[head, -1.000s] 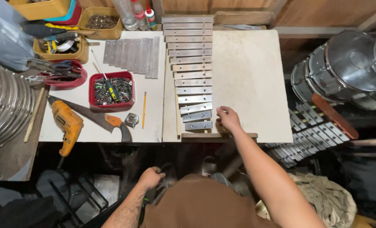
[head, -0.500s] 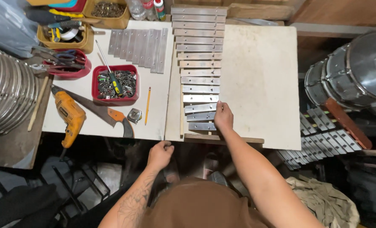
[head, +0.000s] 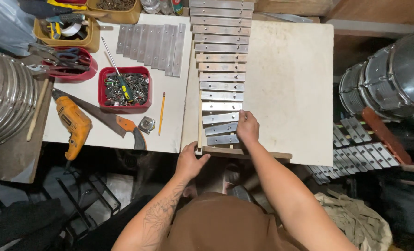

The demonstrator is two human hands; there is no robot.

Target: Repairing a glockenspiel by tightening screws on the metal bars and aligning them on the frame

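My left hand (head: 189, 161) curls low in front of me, thumb out to the right, tattooed forearm angling back. My right hand (head: 247, 127) lies flat, fingers spread leftward, arm stretched long behind it.

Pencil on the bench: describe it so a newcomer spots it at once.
Start at the white tabletop left of the ladder of metal bars. Beside the red tray of screws and just above the tape measure lies the pencil, running lengthwise. It is the only thin yellow stick there, far slimmer than the neighbouring handsaw.
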